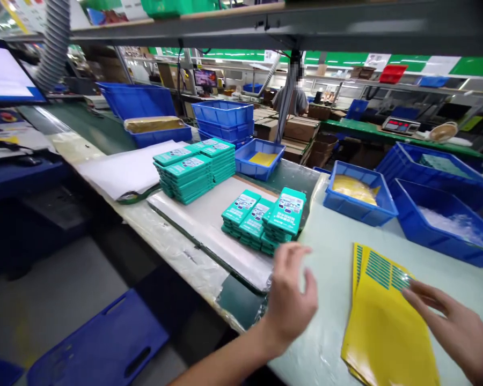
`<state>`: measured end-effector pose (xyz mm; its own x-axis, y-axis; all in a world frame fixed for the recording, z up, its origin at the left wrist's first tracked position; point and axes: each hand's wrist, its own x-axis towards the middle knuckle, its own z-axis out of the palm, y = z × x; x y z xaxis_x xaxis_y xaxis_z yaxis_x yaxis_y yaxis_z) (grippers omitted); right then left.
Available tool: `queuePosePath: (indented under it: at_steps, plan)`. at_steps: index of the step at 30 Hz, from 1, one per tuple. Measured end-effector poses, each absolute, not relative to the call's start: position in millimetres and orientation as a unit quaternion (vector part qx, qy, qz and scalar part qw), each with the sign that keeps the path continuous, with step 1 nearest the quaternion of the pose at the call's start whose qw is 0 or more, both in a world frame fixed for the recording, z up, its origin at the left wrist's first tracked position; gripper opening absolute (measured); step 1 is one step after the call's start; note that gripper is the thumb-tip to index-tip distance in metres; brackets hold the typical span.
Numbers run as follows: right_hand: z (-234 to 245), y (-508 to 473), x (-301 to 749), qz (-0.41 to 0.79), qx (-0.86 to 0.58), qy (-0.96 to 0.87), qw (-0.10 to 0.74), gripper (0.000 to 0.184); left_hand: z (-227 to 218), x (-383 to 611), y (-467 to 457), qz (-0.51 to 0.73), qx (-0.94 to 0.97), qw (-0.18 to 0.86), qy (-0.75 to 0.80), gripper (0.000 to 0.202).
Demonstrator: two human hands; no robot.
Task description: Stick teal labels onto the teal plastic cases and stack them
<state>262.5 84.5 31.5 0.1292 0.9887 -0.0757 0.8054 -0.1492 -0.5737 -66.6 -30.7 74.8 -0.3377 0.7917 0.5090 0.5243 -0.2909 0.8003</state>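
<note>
From here the lettering (284, 221) on the teal packs (287, 206) is too small to read, and the yellow sheets (390, 332) are cut off at the bottom. I can't tell whether the right hand (448, 319) pinches anything, and a post (285, 104) partly hides a person (301, 102) farther back
</note>
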Motion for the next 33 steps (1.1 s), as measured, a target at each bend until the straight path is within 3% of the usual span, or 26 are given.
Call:
queuePosePath:
  at_steps: [2,5,7,10,14,18,24,29,33]
  plan:
    - [66,92,215,0.402,-0.645,-0.585,0.284,0.063,84,-104,-32,0.604,0.478,0.035,0.637,0.058]
    - [100,103,131,0.629,-0.488,-0.531,0.289,0.066,84,-137,-17,0.538,0.457,0.121,0.698,0.091]
    - [109,111,79,0.698,-0.464,-0.480,0.261,0.058,79,-140,-6,0.481,0.480,0.179,0.711,0.101]
    - [116,120,24,0.741,-0.464,-0.443,0.201,0.056,73,-130,-3,0.447,0.508,0.180,0.714,0.108]
    - [126,124,-2,0.772,-0.451,-0.419,0.157,0.059,67,-115,-14,0.450,0.519,0.161,0.709,0.101]
    - [134,120,-4,0.767,-0.457,-0.425,0.153,0.047,49,-99,-27,0.472,0.504,0.129,0.712,0.086]
    - [136,119,-7,0.762,-0.467,-0.420,0.157,0.036,13,-70,-24,0.584,0.441,0.085,0.676,0.096]
    - [136,120,-4,0.760,-0.465,-0.421,0.168,0.038,5,-64,-20,0.703,0.363,0.126,0.599,0.083]
    - [135,124,3,0.766,-0.465,-0.406,0.179,0.037,0,-75,-17,0.693,0.375,0.156,0.596,0.074]
